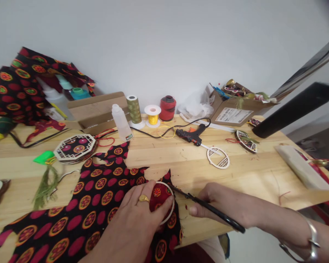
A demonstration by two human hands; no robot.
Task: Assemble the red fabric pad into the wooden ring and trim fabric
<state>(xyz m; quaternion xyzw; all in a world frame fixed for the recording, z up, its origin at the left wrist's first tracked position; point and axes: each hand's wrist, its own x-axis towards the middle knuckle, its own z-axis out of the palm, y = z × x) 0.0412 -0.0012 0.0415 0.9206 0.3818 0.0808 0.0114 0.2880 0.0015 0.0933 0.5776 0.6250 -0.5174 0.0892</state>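
Black cloth (89, 202) with red dots and orange floral circles is spread over the front of the table, its edges cut unevenly. My left hand (135, 215), wearing a gold ring on one finger, grips a thin pale hoop (172, 212) against the cloth, thumb on the near side and fingers curled over the far left. Inside the hoop shows dark red patterned fabric. In my right hand (218, 202) are black-handled scissors (208, 209), their blades pointing left and meeting the cloth at the hoop's upper right. The blade tips are partly hidden there.
Beyond the cloth stand a clear squeeze bottle (122, 124), several thread spools (167, 109) and a hot glue gun (192, 135) with its cord. An oval wooden frame (218, 157) lies by the nozzle. Octagonal ornaments (76, 148) are left; a cardboard box (233, 111) and black tube (293, 109) are right.
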